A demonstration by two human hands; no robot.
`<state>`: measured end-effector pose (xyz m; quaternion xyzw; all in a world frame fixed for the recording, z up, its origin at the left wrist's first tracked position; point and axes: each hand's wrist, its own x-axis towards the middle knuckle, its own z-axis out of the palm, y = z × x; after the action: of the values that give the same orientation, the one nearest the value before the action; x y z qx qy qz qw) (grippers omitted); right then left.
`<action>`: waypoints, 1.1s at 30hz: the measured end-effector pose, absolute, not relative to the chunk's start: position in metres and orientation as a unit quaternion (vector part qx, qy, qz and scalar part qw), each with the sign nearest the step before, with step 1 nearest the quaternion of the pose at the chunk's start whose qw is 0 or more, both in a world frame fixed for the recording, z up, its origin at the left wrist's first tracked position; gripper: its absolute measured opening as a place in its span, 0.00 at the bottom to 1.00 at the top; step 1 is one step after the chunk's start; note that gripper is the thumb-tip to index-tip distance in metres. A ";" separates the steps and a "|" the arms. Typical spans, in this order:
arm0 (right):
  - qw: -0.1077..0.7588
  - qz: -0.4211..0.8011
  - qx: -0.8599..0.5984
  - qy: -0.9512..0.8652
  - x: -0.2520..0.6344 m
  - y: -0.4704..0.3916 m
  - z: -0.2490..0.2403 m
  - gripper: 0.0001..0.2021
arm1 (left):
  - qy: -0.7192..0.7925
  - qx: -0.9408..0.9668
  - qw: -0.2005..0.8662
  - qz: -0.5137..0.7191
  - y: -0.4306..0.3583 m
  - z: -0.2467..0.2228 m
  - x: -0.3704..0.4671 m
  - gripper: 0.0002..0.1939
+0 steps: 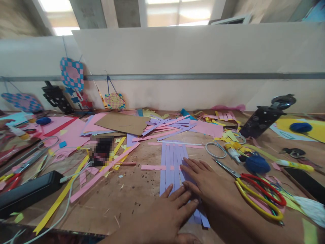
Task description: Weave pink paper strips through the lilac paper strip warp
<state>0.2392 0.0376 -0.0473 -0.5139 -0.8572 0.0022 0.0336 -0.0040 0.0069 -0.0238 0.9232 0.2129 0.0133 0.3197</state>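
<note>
Several lilac paper strips [169, 154] lie side by side, running away from me on the brown table. A pink paper strip [152, 167] crosses them and shows between some of them; my right hand hides its right end. Another thin pink strip [154, 144] lies across their far ends. My left hand [175, 208] rests over the near part of the lilac strips, fingers apart. Flat on their right side lies my right hand [203, 178], its fingers stretched out. Neither hand visibly grips anything.
To the right are scissors [250, 189], blue yarn [257, 163], a glue tube [294, 165], a phone [306, 184] and a tilted black tumbler [261, 120]. Loose strips [170, 127] and cardboard [122, 123] lie behind. A black power bank [30, 191] with a cable sits left.
</note>
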 end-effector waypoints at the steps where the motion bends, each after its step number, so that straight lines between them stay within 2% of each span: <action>1: 0.038 0.003 -0.512 -0.858 0.240 0.037 -0.048 0.24 | 0.218 0.922 0.320 0.016 0.008 -0.021 -0.005 0.44; 6: 0.041 0.016 -0.499 -0.866 0.248 0.038 -0.058 0.25 | 0.284 0.917 0.278 0.010 0.014 -0.019 -0.010 0.44; 11: 0.028 0.013 -0.511 -0.859 0.250 0.038 -0.064 0.26 | 0.289 0.926 0.244 0.004 0.014 -0.030 -0.013 0.44; 20: 0.035 0.024 -0.509 -0.860 0.243 0.045 -0.042 0.25 | 0.285 0.929 0.236 0.004 0.018 -0.024 -0.014 0.44; 25: 0.051 0.034 -0.508 -0.859 0.245 0.070 -0.032 0.27 | 0.309 0.930 0.200 0.018 0.046 -0.018 -0.013 0.41; 33: 0.068 0.037 -0.489 -0.869 0.243 0.099 -0.050 0.25 | 0.333 0.931 0.148 0.026 0.107 -0.037 0.001 0.41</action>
<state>0.2434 0.0987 -0.0499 -0.4885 -0.8692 0.0369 0.0675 0.0009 0.1072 -0.0365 0.9309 0.3329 0.0255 0.1485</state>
